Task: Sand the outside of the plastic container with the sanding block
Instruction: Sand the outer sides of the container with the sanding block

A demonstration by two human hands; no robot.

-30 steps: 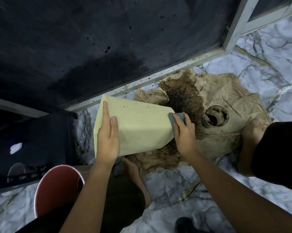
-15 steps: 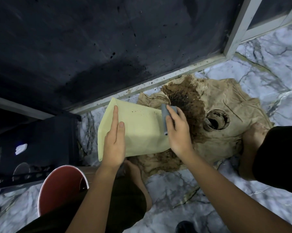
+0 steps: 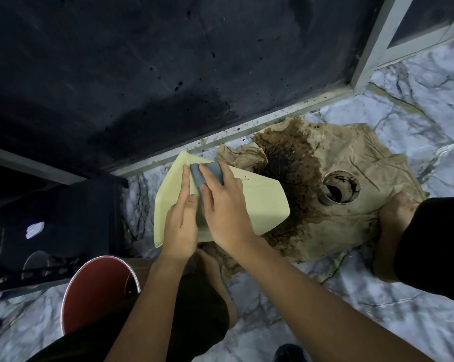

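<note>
The left hand [image 3: 180, 226] lies flat along the pale plastic container [image 3: 259, 202], steadying it above the stained cloth [image 3: 351, 158], probably to catch dust; the right hand [image 3: 223, 205] fingers clamp the grey sanding block [image 3: 207, 171] against its near-left side.

Arms: both bare to the frame's edge, no sleeves visible.
Left hand [image 3: 181, 226]: no glove, ring or watch.
Right hand [image 3: 225, 207]: likewise unadorned.
Legs: dark shorts [image 3: 194, 309].
Feet: bare.

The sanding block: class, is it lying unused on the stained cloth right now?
No. The right hand presses the grey sanding block against the pale yellow plastic container, which the left hand steadies.
</note>
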